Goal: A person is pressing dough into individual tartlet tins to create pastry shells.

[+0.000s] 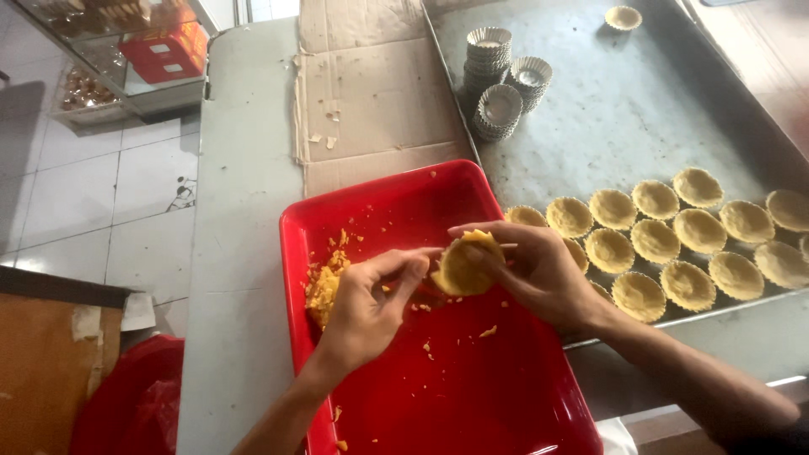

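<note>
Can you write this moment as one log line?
left hand: pinching dough edge | right hand: holding dough-lined tart mould | under: red tray

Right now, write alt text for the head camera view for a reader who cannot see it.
Two bare hands, left hand and right hand, press a yellow dough-lined tart mould above a red plastic tray scattered with yellow dough scraps. Beside it, a grey metal baking sheet holds rows of dough-lined tart shells and stacked fluted metal moulds.
</note>
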